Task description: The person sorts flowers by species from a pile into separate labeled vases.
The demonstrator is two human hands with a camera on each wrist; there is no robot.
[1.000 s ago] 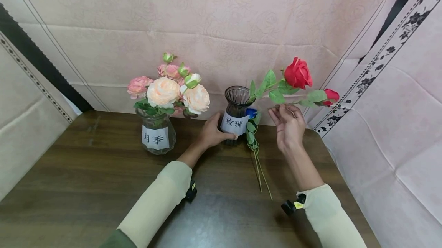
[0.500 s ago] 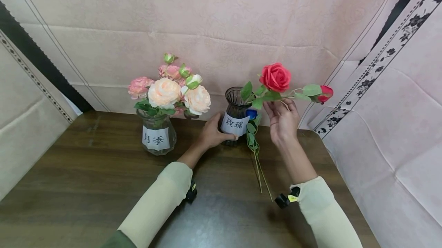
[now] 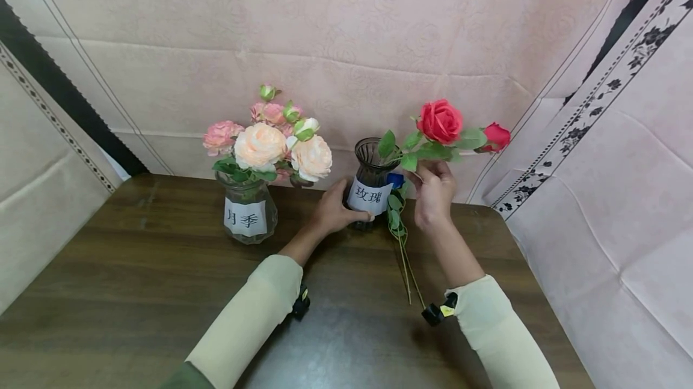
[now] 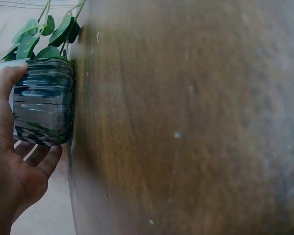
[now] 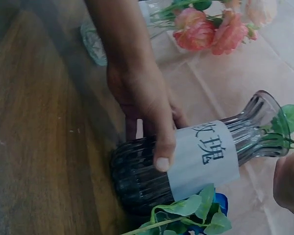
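My left hand (image 3: 334, 207) grips the lower part of a dark ribbed glass vase (image 3: 373, 157) with a white paper label; thumb in front, fingers behind. A red rose stem (image 3: 441, 121) with green leaves and a second red bloom (image 3: 495, 137) leans out of the vase's mouth to the right. Just under the larger bloom, my right hand (image 3: 435, 193) holds the stem with curled fingers, their tips partly hidden by leaves. In the right wrist view only a bit of the right hand (image 5: 290, 181) shows, beside the vase's rim.
A clear glass vase (image 3: 271, 220) of pink and peach flowers (image 3: 260, 145) stands at the left, labelled too. Right beside the dark vase, a blue flower (image 3: 396, 180) lies with its long stems (image 3: 405, 269) pointing forward over the brown table (image 3: 162, 293). Pale cloth (image 3: 379, 28) hangs behind.
My right hand has moved left, toward the vase. The red blooms have shifted left with it, and the larger one has turned and sunk slightly. The left hand has stayed on the vase.
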